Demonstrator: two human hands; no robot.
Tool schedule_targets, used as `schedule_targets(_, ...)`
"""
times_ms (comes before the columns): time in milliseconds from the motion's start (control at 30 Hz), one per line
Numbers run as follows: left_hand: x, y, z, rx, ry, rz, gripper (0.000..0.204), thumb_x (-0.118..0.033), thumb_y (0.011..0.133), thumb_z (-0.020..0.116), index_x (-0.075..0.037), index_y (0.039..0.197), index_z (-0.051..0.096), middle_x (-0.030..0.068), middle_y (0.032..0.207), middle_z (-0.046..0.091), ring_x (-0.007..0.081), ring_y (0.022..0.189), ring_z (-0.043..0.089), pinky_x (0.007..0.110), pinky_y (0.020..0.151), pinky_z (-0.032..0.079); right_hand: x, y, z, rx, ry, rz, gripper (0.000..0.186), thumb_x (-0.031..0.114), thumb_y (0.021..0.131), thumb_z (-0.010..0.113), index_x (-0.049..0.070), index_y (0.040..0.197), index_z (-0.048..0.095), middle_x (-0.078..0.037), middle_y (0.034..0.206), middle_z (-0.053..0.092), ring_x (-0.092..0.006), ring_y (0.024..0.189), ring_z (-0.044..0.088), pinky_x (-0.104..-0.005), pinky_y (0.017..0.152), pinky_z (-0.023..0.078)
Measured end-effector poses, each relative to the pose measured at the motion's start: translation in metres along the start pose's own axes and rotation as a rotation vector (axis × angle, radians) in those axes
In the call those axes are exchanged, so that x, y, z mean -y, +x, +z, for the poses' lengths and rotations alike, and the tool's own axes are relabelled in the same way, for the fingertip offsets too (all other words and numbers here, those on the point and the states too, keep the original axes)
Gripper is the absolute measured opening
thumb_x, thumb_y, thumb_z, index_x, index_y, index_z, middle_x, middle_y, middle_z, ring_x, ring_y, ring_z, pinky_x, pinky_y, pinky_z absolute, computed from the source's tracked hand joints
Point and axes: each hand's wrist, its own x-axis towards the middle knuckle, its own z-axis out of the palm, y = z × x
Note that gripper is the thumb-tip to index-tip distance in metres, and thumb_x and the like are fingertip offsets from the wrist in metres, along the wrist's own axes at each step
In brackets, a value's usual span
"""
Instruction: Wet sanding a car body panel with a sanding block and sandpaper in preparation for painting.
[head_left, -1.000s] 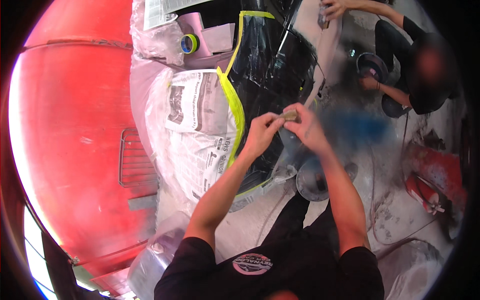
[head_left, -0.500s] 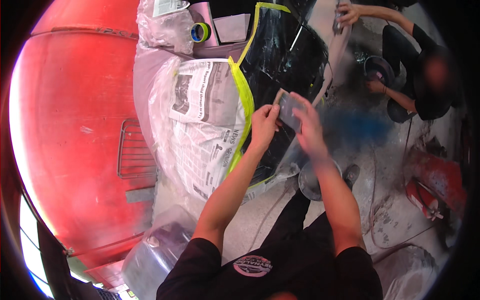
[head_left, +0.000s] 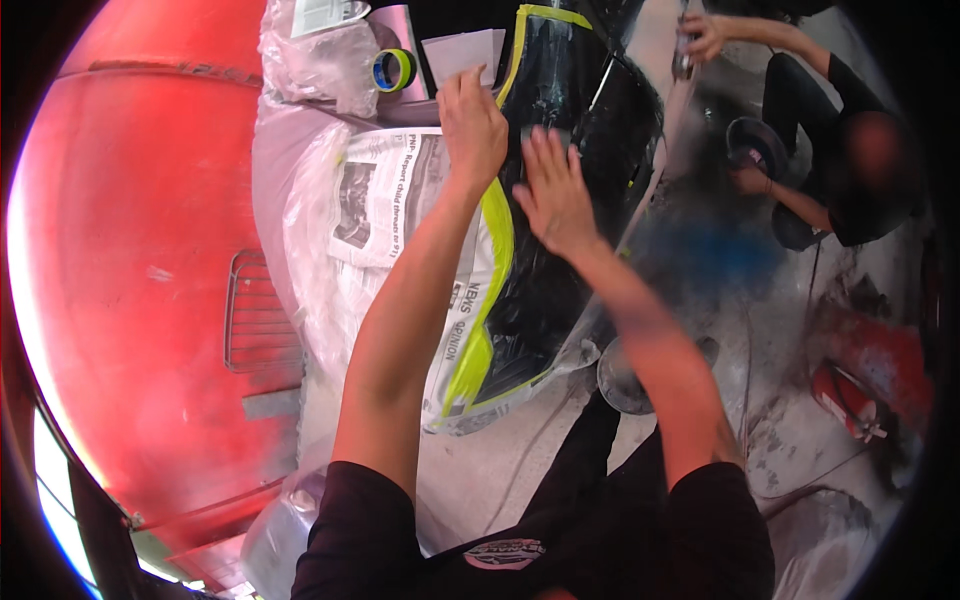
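Note:
My right hand [head_left: 560, 195] lies flat on the glossy black car panel [head_left: 540, 310], its fingers stretched out and slightly apart. A greyish edge [head_left: 532, 132] shows at its fingertips, apparently the small rectangular sheet seen earlier; the palm covers most of it. My left hand [head_left: 472, 130] is raised to the left, by the panel's yellow-taped border. Its fingers are loosely bent, with no object visible in them. Yellow-green masking tape [head_left: 497, 215] runs along the panel's edge and holds down newspaper [head_left: 400, 190].
A roll of tape [head_left: 393, 70] rests beside a pale sheet [head_left: 465, 52]. Clear plastic [head_left: 310, 70] covers the left part. At right, a crouching person [head_left: 860, 160] has one hand on a bucket [head_left: 755, 145]. A bucket [head_left: 625, 375] stands near my legs; a fire extinguisher [head_left: 843, 400] lies right.
My hands have separated; both held the small sheet between them. The left has moved up and left, and the right has come down flat on the black panel.

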Motion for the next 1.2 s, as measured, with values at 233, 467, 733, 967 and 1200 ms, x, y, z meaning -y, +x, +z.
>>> schedule_targets(233,0.019,0.011,0.043,-0.078,-0.004,-0.027,0.033,-0.010,0.106,0.048,0.003,0.134,0.058,0.0257,0.127,0.061,0.0446,0.121,0.055,0.052,0.108,0.041,0.009,0.026,0.000,-0.015,-0.147,0.066,0.065,0.031,0.103,0.058,-0.003,0.157,0.042,-0.024,0.167,0.035,-0.0428,0.157,0.029,-0.0606,0.126,0.023)
schedule_targets(467,0.016,0.012,0.044,-0.142,-0.124,-0.094,0.032,-0.008,0.105,0.050,0.002,0.134,0.057,0.0243,0.129,0.060,0.0428,0.123,0.054,0.049,0.107,0.043,-0.045,0.108,-0.031,-0.065,-0.205,-0.074,0.060,0.026,0.104,0.056,-0.003,0.155,0.044,-0.022,0.166,0.037,-0.0420,0.155,0.033,-0.0601,0.126,0.024)
schedule_targets(733,0.024,0.011,0.043,-0.125,-0.107,-0.112,0.030,-0.011,0.107,0.049,0.003,0.132,0.059,0.0226,0.125,0.062,0.0411,0.121,0.055,0.048,0.106,0.044,-0.029,0.071,-0.024,0.064,-0.260,-0.126,0.061,0.026,0.103,0.059,-0.001,0.155,0.044,-0.022,0.166,0.039,-0.0392,0.155,0.035,-0.0609,0.125,0.026)
schedule_targets(967,0.017,0.013,0.041,-0.122,-0.148,-0.166,0.030,-0.006,0.100,0.055,0.003,0.129,0.059,0.0246,0.123,0.063,0.0445,0.117,0.056,0.051,0.105,0.043,-0.026,0.095,-0.027,0.029,-0.292,-0.147,0.057,0.025,0.103,0.057,-0.002,0.152,0.048,-0.020,0.163,0.044,-0.0396,0.151,0.040,-0.0602,0.123,0.030)
schedule_targets(1200,0.011,0.016,0.045,-0.147,-0.167,-0.136,0.030,-0.007,0.100,0.055,0.003,0.128,0.060,0.0254,0.121,0.063,0.0435,0.116,0.057,0.052,0.105,0.042,-0.039,0.149,-0.048,-0.052,-0.425,-0.172,0.057,0.025,0.102,0.058,-0.003,0.151,0.048,-0.020,0.160,0.047,-0.0374,0.150,0.041,-0.0579,0.124,0.028)
